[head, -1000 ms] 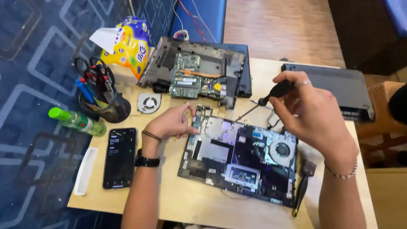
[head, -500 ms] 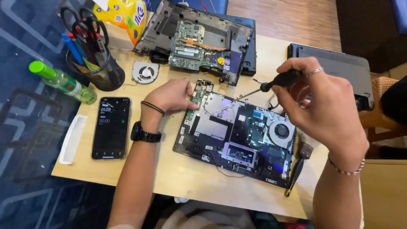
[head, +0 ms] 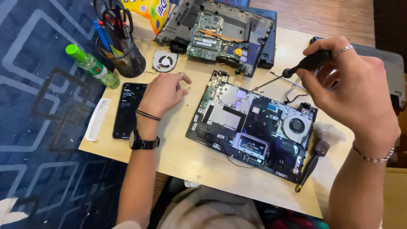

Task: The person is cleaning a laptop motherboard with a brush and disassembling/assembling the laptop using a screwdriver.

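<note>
Right hand grips a screwdriver, tip on the opened laptop base; left hand, fingers loosely spread, rests on the table just left of it.

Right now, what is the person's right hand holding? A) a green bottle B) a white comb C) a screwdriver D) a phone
C: the right hand grips the black handle of a screwdriver, its thin shaft angled down toward the opened laptop, while the green bottle, white comb and phone lie untouched on the table.
</note>
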